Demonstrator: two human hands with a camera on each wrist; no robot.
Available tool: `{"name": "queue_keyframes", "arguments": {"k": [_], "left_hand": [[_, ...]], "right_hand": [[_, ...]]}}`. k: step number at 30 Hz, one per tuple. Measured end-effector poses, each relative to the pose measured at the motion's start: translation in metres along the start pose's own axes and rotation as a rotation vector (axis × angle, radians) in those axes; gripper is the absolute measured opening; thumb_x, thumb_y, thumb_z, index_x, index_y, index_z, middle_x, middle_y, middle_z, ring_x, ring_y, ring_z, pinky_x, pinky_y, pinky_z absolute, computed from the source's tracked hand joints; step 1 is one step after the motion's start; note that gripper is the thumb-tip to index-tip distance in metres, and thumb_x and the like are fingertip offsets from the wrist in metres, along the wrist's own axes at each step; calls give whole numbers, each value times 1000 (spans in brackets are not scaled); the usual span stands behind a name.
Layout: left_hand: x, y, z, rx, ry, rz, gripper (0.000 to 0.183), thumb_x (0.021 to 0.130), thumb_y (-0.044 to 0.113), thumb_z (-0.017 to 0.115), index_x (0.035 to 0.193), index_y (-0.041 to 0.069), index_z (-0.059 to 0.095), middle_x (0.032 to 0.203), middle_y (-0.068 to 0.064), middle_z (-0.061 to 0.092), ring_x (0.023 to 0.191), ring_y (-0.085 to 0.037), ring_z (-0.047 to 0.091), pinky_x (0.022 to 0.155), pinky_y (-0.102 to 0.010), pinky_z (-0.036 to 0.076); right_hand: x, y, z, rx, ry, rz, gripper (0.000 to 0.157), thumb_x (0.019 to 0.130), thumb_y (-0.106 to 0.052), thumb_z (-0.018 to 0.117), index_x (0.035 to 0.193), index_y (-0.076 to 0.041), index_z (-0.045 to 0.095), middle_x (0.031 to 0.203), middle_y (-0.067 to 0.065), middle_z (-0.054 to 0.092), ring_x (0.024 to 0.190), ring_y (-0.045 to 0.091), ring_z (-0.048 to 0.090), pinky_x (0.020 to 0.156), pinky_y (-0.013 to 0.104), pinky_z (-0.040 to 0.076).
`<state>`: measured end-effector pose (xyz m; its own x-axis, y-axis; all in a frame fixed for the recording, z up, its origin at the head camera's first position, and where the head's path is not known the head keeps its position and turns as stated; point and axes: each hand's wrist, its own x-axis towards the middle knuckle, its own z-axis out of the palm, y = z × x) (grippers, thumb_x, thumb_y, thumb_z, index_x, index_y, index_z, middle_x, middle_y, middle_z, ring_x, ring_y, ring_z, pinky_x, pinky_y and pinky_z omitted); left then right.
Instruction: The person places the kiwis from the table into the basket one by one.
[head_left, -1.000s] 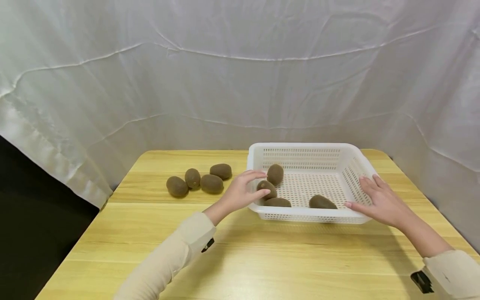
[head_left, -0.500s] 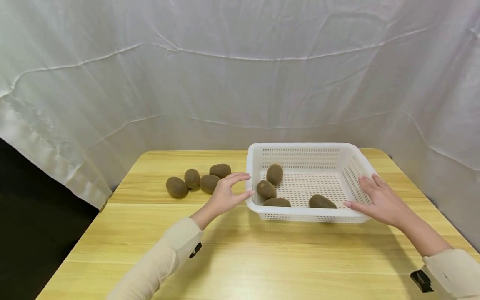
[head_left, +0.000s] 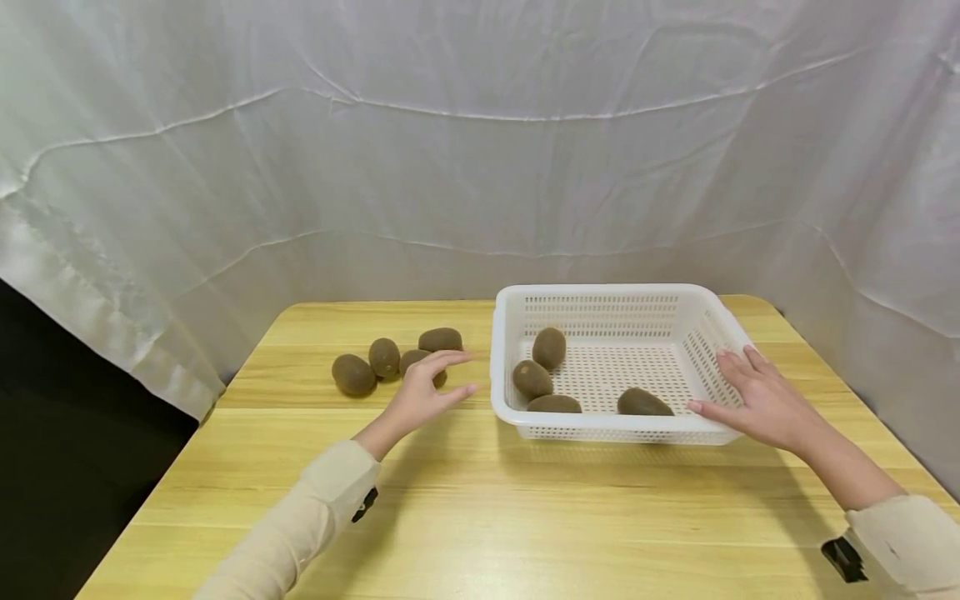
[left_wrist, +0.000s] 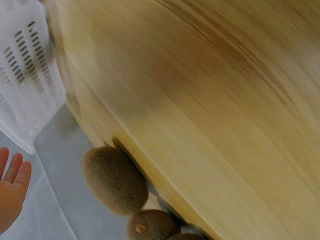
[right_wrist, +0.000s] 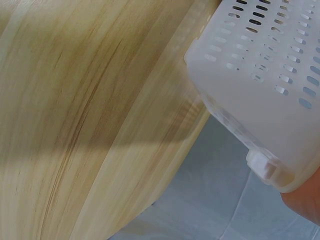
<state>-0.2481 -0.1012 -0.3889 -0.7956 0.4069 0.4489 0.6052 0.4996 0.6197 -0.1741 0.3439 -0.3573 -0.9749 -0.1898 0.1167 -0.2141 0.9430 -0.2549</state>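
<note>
My left hand (head_left: 420,396) hovers over the table with thumb and fingers spread apart and nothing between them. It partly covers a brown kiwi (head_left: 438,377) in a loose group on the left, where another kiwi (head_left: 440,338) lies just behind it. In the left wrist view, fuzzy kiwis (left_wrist: 115,180) show beside the hand's fingers (left_wrist: 20,175). My right hand (head_left: 768,404) rests on the right front corner of a white perforated basket (head_left: 607,422), fingers laid over its rim. Inside the basket lie several kiwis (head_left: 550,348), most toward its left side.
Two more kiwis (head_left: 354,375) lie at the group's left end. The wooden table (head_left: 525,517) reaches back to a pale grey curtain (head_left: 480,183). A dark area (head_left: 67,433) lies beyond its left edge.
My left hand has drawn back out of the basket and moved left toward the kiwis on the table. The right hand stays at the basket's corner.
</note>
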Motion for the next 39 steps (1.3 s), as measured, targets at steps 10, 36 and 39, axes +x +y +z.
{"name": "queue_keyframes", "arguments": {"k": [10,36,39], "left_hand": [[-1,-19,-12,65,-11,-84,47,79,20,74,119,-1,60,125,-18,58,120,-33,52,103,-47,42],[17,-61,-16,204,-122,-285,55,82,24,71,127,-3,53,129,-21,54,123,-36,47,104,-47,40],[18,-62,-16,215,-133,-291,56,82,24,71,128,-3,52,130,-21,53,123,-37,47,105,-47,40]], "right_hand": [[0,0,0,-1,3,3,94,82,-52,61,139,15,26,142,37,26,135,54,5,101,72,16],[-1,-3,-1,5,-5,12,92,83,-51,59,139,13,26,143,35,26,136,54,5,99,74,15],[0,-3,-2,2,-5,11,92,83,-51,59,139,14,27,142,36,26,136,54,5,98,75,15]]}}
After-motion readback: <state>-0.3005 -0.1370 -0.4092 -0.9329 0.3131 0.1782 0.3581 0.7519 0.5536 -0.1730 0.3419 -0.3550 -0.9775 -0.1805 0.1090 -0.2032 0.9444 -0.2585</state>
